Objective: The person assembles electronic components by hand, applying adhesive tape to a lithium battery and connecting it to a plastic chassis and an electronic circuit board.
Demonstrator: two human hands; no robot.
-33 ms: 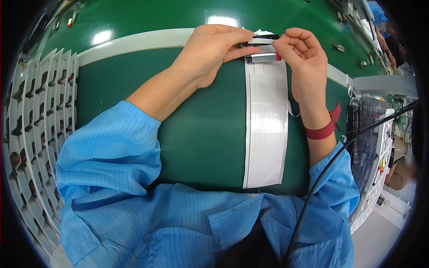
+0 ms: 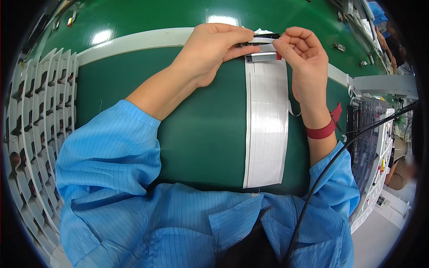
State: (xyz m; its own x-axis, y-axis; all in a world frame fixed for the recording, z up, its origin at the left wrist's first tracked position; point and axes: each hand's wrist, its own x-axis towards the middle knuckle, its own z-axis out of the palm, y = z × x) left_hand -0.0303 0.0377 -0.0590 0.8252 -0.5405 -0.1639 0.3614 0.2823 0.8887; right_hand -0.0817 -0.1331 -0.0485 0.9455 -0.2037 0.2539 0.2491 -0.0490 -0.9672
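Beyond the far end of a white lined sheet [image 2: 267, 120], my left hand [image 2: 203, 51] is closed, its thumb and fingers pinching a thin black strip-shaped part [image 2: 268, 36], perhaps a small circuit board. At the strip's right end, my right hand [image 2: 308, 58] is closed in a pinch, with thumb and forefinger on it. Just below the strip is a silver, battery-like piece [image 2: 262, 56] with a red right end and a dark left end. Its left end is by my left fingertips; whether it joins the strip I cannot tell. My fingers hide part of the strip.
A dark green mat [image 2: 201, 143] lies under my arms, with a pale raised edge [image 2: 134, 46] along its far side. White slotted racks [image 2: 42, 120] stand at left. Clear plastic trays [image 2: 373, 120] stand at right. A black cable [image 2: 321, 172] crosses my right sleeve. Small parts [image 2: 338, 46] lie on the farther green surface.
A narrow white strip between my fingertips shows less now, and the black edges around it show more. Both hands stay almost in place.
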